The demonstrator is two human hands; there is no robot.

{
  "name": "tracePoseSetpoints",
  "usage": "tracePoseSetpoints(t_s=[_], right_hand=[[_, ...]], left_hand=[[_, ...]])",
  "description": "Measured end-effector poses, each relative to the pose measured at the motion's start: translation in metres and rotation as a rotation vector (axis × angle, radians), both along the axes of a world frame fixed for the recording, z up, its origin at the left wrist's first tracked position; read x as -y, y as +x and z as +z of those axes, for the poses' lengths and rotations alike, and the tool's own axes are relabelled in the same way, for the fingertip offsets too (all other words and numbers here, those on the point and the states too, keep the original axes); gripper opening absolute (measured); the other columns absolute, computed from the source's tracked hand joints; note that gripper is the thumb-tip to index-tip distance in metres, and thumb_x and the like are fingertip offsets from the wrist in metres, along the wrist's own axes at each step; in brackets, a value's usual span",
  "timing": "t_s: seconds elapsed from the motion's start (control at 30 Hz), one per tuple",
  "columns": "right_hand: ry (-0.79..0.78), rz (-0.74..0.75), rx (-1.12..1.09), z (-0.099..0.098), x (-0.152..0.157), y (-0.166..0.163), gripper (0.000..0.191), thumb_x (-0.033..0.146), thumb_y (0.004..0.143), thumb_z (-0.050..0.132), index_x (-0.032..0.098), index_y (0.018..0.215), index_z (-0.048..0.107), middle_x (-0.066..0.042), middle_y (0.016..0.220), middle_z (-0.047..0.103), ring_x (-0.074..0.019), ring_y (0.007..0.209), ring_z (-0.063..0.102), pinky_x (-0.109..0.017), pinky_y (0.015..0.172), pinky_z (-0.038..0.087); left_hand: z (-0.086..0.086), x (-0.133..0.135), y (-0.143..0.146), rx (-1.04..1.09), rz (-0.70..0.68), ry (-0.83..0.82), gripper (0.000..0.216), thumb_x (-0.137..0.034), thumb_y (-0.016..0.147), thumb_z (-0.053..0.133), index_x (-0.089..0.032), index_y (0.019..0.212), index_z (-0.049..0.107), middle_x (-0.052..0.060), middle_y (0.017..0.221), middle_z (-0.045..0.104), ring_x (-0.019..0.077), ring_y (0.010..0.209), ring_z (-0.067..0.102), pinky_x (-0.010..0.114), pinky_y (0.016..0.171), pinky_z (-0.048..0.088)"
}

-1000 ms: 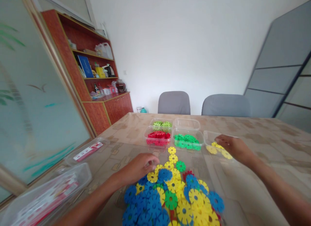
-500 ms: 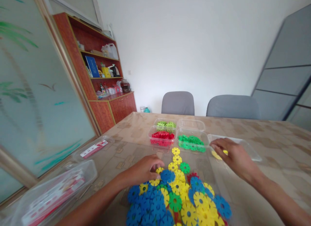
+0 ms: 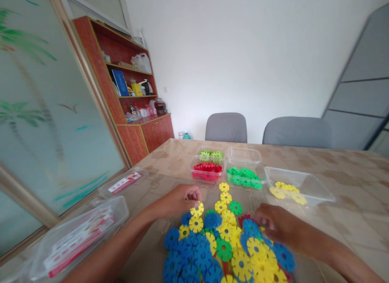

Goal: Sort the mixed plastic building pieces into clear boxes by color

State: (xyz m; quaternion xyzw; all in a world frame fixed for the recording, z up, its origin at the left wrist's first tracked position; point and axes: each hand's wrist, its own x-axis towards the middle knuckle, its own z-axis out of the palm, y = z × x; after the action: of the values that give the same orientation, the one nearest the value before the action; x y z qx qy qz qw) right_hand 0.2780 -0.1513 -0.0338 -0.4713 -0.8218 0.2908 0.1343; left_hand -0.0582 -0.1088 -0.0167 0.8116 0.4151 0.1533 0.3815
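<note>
A pile of flat plastic snowflake discs (image 3: 225, 246), mostly blue and yellow with some green and red, lies in front of me. My left hand (image 3: 179, 200) pinches a yellow disc (image 3: 197, 209) at the pile's far left edge. My right hand (image 3: 273, 226) rests curled on the pile's right side, fingers down among yellow and blue discs; what it grips is hidden. Beyond the pile stand clear tubs: red discs (image 3: 207, 171), green discs (image 3: 244, 177), light green discs (image 3: 211, 155), an empty tub (image 3: 244, 154), and a tub with yellow discs (image 3: 296, 187).
The table (image 3: 349, 181) has a patterned beige cover. Two clear lidded boxes (image 3: 82, 234) (image 3: 123, 182) lie at the left edge. Two grey chairs (image 3: 226, 127) (image 3: 296, 131) stand on the far side. A red wooden shelf unit (image 3: 127, 96) is at the left wall.
My right hand has drawn back from the yellow tub to the pile's right side. My left hand has lifted a yellow disc at the pile's edge. The camera has shifted slightly.
</note>
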Motion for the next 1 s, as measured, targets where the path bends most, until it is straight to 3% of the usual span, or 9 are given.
tracePoseSetpoints(t_s=[0.23, 0.33, 0.6, 0.77, 0.87, 1.0], right_hand=[[-0.041, -0.032, -0.020, -0.007, -0.003, -0.001, 0.020, 0.007, 0.061, 0.058, 0.019, 0.076, 0.058, 0.000, 0.077, 0.062, -0.0175, 0.071, 0.057, -0.024, 0.059, 0.040], [-0.097, -0.042, -0.071, -0.006, -0.003, -0.003, 0.014, 0.008, 0.065, 0.055, 0.019, 0.074, 0.057, 0.001, 0.071, 0.060, -0.0156, 0.066, 0.056, -0.022, 0.055, 0.038], [-0.089, -0.053, -0.013, 0.001, 0.000, 0.000, 0.020, 0.013, 0.063, 0.063, 0.020, 0.081, 0.061, 0.000, 0.080, 0.062, -0.0189, 0.077, 0.057, -0.025, 0.062, 0.040], [-0.133, -0.076, 0.016, -0.001, -0.002, 0.003, 0.013, 0.008, 0.063, 0.057, 0.018, 0.072, 0.060, 0.001, 0.070, 0.062, -0.0165, 0.067, 0.058, -0.022, 0.054, 0.037], [-0.032, -0.071, -0.017, 0.000, -0.006, -0.005, 0.012, 0.011, 0.070, 0.055, 0.017, 0.076, 0.063, 0.000, 0.068, 0.064, -0.0162, 0.064, 0.059, -0.022, 0.051, 0.035], [0.119, -0.036, -0.022, 0.006, -0.009, -0.036, 0.010, 0.016, 0.079, 0.053, 0.018, 0.080, 0.063, -0.001, 0.071, 0.064, -0.0161, 0.065, 0.058, -0.023, 0.055, 0.038]], left_hand=[[0.005, 0.005, -0.008, -0.165, -0.132, -0.063, 0.033, -0.038, 0.075, 0.068, -0.019, 0.101, 0.068, -0.002, 0.078, 0.063, 0.0140, 0.069, 0.056, 0.020, 0.058, 0.039], [0.003, 0.006, -0.008, -0.228, -0.110, -0.011, 0.033, -0.039, 0.069, 0.074, -0.020, 0.096, 0.068, -0.003, 0.078, 0.060, 0.0145, 0.070, 0.054, 0.020, 0.058, 0.036], [0.006, 0.009, -0.004, -0.211, -0.110, -0.016, 0.026, -0.036, 0.067, 0.074, -0.019, 0.084, 0.062, -0.004, 0.074, 0.053, 0.0130, 0.068, 0.049, 0.020, 0.055, 0.032], [0.012, 0.012, 0.001, -0.120, -0.130, -0.063, 0.016, -0.032, 0.077, 0.063, -0.017, 0.081, 0.059, -0.005, 0.068, 0.052, 0.0107, 0.063, 0.046, 0.018, 0.052, 0.033], [0.013, 0.011, 0.007, -0.078, -0.108, -0.033, 0.016, -0.032, 0.081, 0.059, -0.016, 0.085, 0.060, -0.004, 0.070, 0.053, 0.0114, 0.064, 0.048, 0.018, 0.054, 0.035], [0.004, 0.007, 0.022, -0.053, -0.089, 0.042, 0.025, -0.024, 0.083, 0.052, -0.018, 0.105, 0.062, 0.000, 0.083, 0.060, 0.0153, 0.073, 0.052, 0.021, 0.062, 0.039]])
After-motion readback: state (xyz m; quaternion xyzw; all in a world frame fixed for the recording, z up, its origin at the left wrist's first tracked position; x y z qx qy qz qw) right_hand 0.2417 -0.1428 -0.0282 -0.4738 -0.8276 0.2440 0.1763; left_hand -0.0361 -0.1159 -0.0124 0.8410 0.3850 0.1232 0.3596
